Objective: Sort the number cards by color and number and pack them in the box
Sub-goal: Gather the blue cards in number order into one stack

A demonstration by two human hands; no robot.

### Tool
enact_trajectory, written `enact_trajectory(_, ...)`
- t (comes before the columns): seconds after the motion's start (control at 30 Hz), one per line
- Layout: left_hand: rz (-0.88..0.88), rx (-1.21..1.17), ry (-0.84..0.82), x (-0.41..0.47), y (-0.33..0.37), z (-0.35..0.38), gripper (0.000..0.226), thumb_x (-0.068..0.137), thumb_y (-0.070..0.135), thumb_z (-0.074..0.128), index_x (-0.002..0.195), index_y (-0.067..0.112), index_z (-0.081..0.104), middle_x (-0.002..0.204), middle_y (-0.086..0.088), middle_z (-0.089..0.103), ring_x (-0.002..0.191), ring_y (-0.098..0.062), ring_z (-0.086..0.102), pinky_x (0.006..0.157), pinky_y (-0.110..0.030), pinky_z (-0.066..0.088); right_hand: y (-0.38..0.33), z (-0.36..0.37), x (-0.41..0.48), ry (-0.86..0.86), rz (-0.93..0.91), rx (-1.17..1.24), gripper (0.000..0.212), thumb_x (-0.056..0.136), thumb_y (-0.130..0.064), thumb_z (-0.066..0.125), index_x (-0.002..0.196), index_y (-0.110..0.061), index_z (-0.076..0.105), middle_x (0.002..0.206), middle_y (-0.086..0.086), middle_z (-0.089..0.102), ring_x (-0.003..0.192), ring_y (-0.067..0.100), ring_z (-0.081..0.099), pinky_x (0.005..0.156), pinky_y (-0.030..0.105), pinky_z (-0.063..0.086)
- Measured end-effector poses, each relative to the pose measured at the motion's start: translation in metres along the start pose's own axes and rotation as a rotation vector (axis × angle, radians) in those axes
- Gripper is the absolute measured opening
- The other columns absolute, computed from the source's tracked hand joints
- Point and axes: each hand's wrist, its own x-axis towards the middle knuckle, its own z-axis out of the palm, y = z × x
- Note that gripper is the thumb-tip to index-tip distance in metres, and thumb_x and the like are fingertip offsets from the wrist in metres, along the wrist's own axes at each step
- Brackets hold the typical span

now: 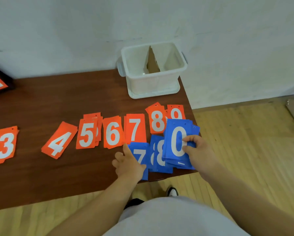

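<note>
Blue 0 stack [176, 142] pinched by right hand [199, 150], left hand [128, 165] loose on blue 7 [139, 155]

place: plain indoor room | white wall [57, 23] | wooden floor [245, 142] | brown table [57, 99]

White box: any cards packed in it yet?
No, the white box holds only a cardboard divider; the orange cards lie on the table and the right hand grips the blue stack.

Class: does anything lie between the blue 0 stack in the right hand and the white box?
Only the orange 8 pile and orange 9 pile, flat on the table, lie between the blue 0 stack and the open box; nothing upright.
</note>
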Motion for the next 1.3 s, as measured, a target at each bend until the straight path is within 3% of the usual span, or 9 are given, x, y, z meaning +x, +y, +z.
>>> enact_trajectory(0.1, -0.054, -0.081, 0.054, -0.007, 0.003, 0.015, 0.114, 0.077, 0.038, 0.087, 0.156, 0.031, 0.005, 0.137, -0.011, 0.028, 0.124, -0.036, 0.038, 0.091, -0.044, 0.049, 0.009, -0.016, 0.014, -0.047, 0.016, -0.039, 0.024, 0.092, -0.012, 0.062, 0.091, -0.036, 0.066, 0.104, -0.003, 0.068, 0.094, 0.042, 0.069, 0.074, 0.063, 0.059)
enact_trajectory(0.27, -0.067, -0.360, 0.111, -0.022, -0.016, 0.027, 0.112, 0.077, 0.022, 0.089, 0.157, 0.035, 0.012, 0.129, -0.004, 0.038, 0.104, -0.021, 0.054, 0.092, -0.040, 0.055, 0.019, -0.023, 0.024, -0.161, 0.026, -0.084, 0.015, 0.099, -0.016, 0.063, 0.097, -0.030, 0.063, 0.110, -0.006, 0.062, 0.093, 0.018, 0.068, 0.075, 0.046, 0.064)
enact_trajectory(0.43, -0.014, -0.528, 0.128, -0.037, -0.024, 0.025, 0.088, 0.092, 0.013, 0.074, 0.158, 0.037, 0.021, 0.139, 0.015, 0.045, 0.120, -0.016, 0.056, 0.083, -0.027, 0.052, 0.007, -0.021, 0.028, -0.211, -0.006, -0.093, 0.013, 0.099, -0.019, 0.065, 0.096, -0.031, 0.062, 0.108, -0.007, 0.062, 0.093, 0.019, 0.068, 0.075, 0.048, 0.064)
enact_trajectory(0.53, -0.034, -0.607, 0.141, -0.035, -0.032, 0.018, 0.067, 0.099, 0.013, 0.060, 0.153, 0.040, 0.031, 0.137, 0.010, 0.053, 0.084, -0.017, 0.062, 0.062, -0.027, 0.051, -0.007, -0.017, 0.029, -0.192, -0.026, -0.107, 0.015, 0.099, -0.018, 0.063, 0.097, -0.032, 0.062, 0.108, -0.005, 0.062, 0.092, 0.025, 0.070, 0.076, 0.053, 0.063)
enact_trajectory(0.7, -0.024, -0.626, 0.169, -0.038, -0.049, -0.021, 0.053, 0.099, 0.008, 0.046, 0.142, 0.038, 0.041, 0.082, -0.004, 0.062, 0.054, -0.015, 0.051, 0.048, -0.030, 0.042, -0.026, 0.012, 0.016, -0.213, -0.053, -0.037, 0.019, 0.099, -0.009, 0.060, 0.101, -0.027, 0.065, 0.105, -0.004, 0.063, 0.101, 0.041, 0.066, 0.081, 0.051, 0.061)
enact_trajectory(0.97, -0.003, -0.728, 0.123, -0.027, -0.074, -0.096, 0.050, 0.096, 0.003, 0.044, 0.135, 0.034, 0.047, 0.097, 0.001, 0.059, 0.072, -0.017, 0.060, 0.052, -0.024, 0.047, -0.080, 0.053, -0.021, -0.725, 0.193, 0.843, 0.022, 0.099, 0.001, 0.049, 0.101, -0.014, 0.064, 0.112, 0.012, 0.074, 0.094, 0.034, 0.074, 0.069, 0.040, 0.063)
enact_trajectory(1.1, 0.181, -0.812, 0.072, -0.030, -0.059, -0.122, 0.044, 0.096, 0.001, 0.048, 0.122, 0.036, 0.056, 0.100, 0.004, 0.060, 0.069, -0.012, 0.060, 0.060, -0.026, 0.049, -0.084, 0.077, -0.026, -0.723, 0.072, 0.721, 0.021, 0.100, 0.002, 0.049, 0.104, -0.012, 0.063, 0.122, 0.018, 0.070, 0.105, 0.042, 0.067, 0.089, 0.052, 0.059)
enact_trajectory(1.2, 0.357, -0.830, 0.062, -0.039, -0.044, -0.134, 0.029, 0.105, 0.017, 0.049, 0.120, 0.041, 0.055, 0.082, 0.018, 0.059, 0.053, -0.002, 0.046, 0.056, -0.019, 0.041, -0.067, 0.092, -0.024, -0.509, -0.083, 0.252, 0.020, 0.098, -0.005, 0.058, 0.098, -0.022, 0.069, 0.098, 0.022, 0.063, 0.072, 0.037, 0.051, 0.062, 0.044, 0.045)
enact_trajectory(1.3, 0.466, -0.788, 0.024, -0.047, -0.029, -0.135, 0.021, 0.107, 0.033, 0.046, 0.123, 0.044, 0.051, 0.084, 0.015, 0.059, 0.058, -0.004, 0.049, 0.060, -0.017, 0.042, -0.052, 0.097, -0.025, -0.468, -0.044, 0.269, 0.011, 0.092, -0.017, 0.067, 0.096, -0.026, 0.072, 0.106, 0.024, 0.065, 0.080, 0.036, 0.049, 0.071, 0.047, 0.040)
